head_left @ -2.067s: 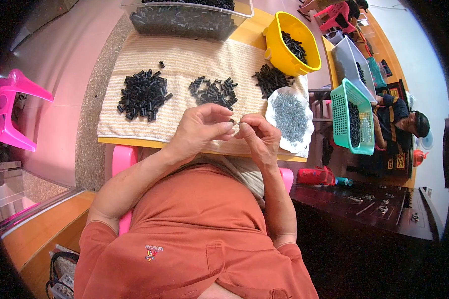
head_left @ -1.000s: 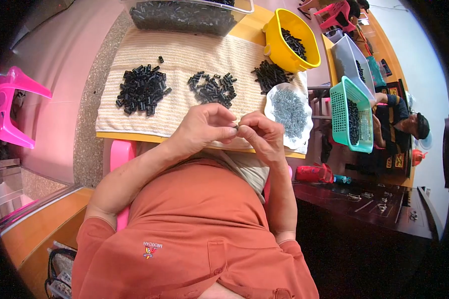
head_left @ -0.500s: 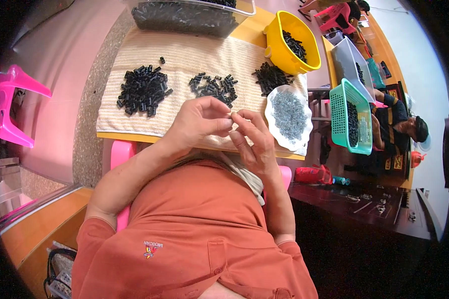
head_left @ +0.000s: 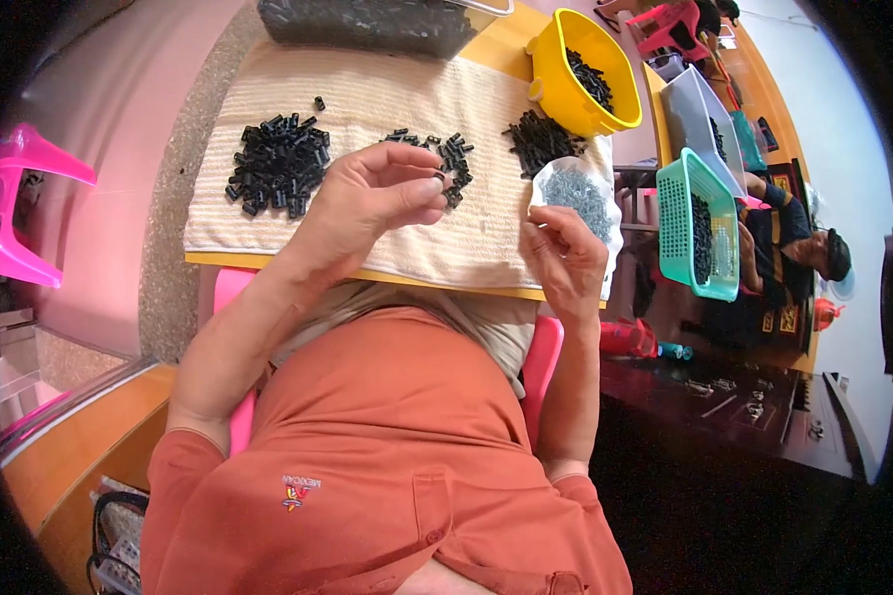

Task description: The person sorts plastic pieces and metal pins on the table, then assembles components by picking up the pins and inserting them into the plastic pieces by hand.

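Note:
My left hand is closed over the middle of the towel, thumb and forefinger pinching a small black piece that barely shows. Behind it lies a loose group of short black tubular pieces. My right hand is at the near side of a white scalloped plate heaped with small, shiny, clear-grey pieces. Its fingers are curled, thumb close to forefinger; whatever may be between them is too small to make out. A larger heap of black tubular pieces sits to the left.
A striped beige towel covers the table. Another black pile lies beside a yellow basin. A clear bin stands at the back. To the right are a green basket and a seated person; a pink stool is leftward.
My hands have parted from where their fingertips met. The right moved right to the plate; the left shifted slightly left and away from me, still pinching.

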`<state>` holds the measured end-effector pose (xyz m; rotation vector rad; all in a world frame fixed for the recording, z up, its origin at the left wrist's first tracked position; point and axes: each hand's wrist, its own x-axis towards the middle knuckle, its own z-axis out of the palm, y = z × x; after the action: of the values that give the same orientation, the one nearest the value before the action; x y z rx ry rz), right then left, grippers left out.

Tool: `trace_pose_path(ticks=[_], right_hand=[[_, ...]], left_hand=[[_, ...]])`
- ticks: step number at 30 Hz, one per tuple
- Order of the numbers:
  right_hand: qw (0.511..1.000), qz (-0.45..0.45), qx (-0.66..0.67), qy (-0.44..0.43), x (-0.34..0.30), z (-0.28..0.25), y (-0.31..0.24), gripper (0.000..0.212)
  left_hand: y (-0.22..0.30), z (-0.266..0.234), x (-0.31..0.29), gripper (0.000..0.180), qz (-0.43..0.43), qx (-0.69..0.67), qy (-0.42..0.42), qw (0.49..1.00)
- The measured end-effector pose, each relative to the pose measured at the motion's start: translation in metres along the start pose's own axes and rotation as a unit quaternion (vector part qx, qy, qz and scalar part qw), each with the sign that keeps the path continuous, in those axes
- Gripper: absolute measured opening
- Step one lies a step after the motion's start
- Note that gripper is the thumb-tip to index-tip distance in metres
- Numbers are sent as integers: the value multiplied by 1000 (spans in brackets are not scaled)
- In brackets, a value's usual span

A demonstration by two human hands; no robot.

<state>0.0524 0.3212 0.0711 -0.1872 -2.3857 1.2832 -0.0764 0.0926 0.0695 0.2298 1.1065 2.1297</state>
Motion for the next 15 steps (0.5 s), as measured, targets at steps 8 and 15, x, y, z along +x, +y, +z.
trace_pose_path(ticks=[8,15], right_hand=[[992,-14,-99,-76,-1,14,7,19],[980,-44,-145,-132,8,38,-4,19]], left_hand=[[3,-4,1,22,19,2,-12,1000],[8,-9,4,22,29,-8,-9,1000]])
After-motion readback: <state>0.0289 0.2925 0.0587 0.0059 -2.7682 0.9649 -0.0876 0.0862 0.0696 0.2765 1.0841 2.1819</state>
